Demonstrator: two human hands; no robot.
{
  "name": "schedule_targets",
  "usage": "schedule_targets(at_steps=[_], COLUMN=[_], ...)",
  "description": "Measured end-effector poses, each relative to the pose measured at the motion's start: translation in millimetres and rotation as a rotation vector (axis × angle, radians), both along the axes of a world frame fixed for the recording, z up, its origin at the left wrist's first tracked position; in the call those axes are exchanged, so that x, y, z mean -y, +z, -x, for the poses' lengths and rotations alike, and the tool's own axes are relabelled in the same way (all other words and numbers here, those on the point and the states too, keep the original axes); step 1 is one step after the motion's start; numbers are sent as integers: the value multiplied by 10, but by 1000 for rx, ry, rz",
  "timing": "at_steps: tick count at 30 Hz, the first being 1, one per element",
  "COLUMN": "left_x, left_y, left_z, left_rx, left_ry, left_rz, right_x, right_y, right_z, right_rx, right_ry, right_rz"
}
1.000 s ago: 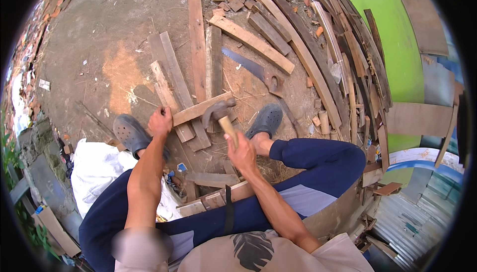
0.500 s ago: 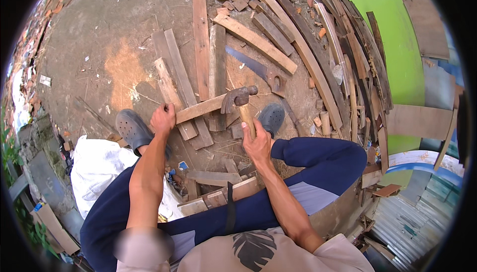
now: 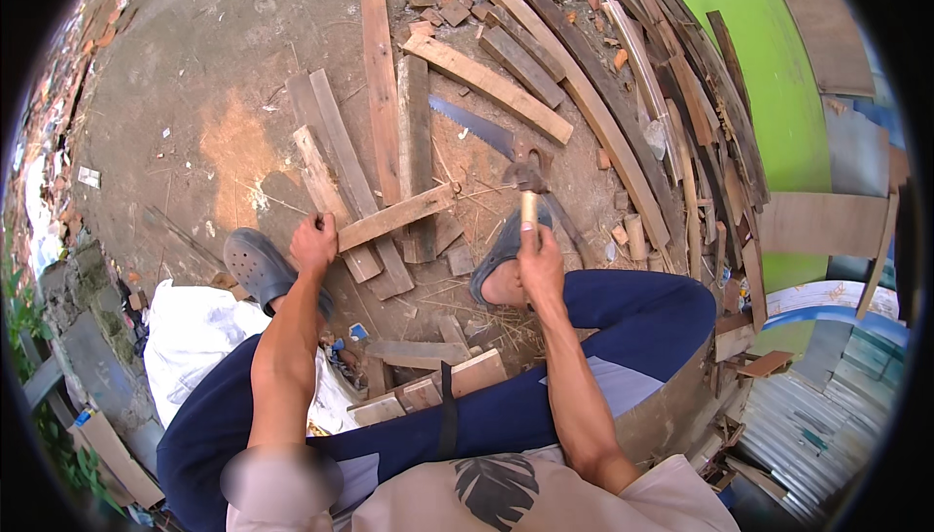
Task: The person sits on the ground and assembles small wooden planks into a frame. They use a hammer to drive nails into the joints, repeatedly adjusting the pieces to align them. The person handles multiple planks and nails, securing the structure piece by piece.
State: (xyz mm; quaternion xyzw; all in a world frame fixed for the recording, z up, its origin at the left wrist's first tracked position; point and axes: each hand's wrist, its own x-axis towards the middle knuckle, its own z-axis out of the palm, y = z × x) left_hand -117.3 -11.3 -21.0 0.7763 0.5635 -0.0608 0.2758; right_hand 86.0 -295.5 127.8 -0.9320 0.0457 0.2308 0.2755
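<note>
My left hand [image 3: 314,243] is closed round the near-left end of a short wooden plank [image 3: 399,216]. That plank lies across several other boards, its far end raised to the right. In my right hand [image 3: 541,265] is a claw hammer [image 3: 528,180], gripped by its pale wooden handle. The hammer's head is to the right of the plank's free end, apart from it, and overlaps the handle of a hand saw [image 3: 472,126] lying on the ground. Under the plank are a grey-brown board [image 3: 348,143] and a thick weathered beam [image 3: 415,124].
Long timbers [image 3: 584,85] curve along the right side, beside a green panel [image 3: 769,65]. A white sack [image 3: 199,333] sits by my left leg. Cut wood blocks [image 3: 477,373] lie between my legs. Sawdust [image 3: 238,148] covers ground at left. My grey clogs [image 3: 255,265] flank the boards.
My right hand has swung the hammer right, away from the plank's end, and the handle now points more toward me. My left hand keeps its hold on the plank. My right foot has shifted.
</note>
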Motion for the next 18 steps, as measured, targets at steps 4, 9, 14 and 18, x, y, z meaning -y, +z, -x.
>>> schedule_targets(at_steps=[4,9,14,18], left_x=[12,95,369,490], left_y=[53,235,429,599], left_z=[2,-263,-999,-1358], left_rx=[100,421,398,98], left_ry=[-19,-435,-736,-712], left_rz=[29,-54,213,401], right_x=[279,411,334,293], right_y=[498,1122,1161,1161], right_z=[-291,-523,-434,-424], right_rx=[-300,-381,-444,-399], right_ry=[-60,211,193,221], right_rz=[-283,-158,-159,-260])
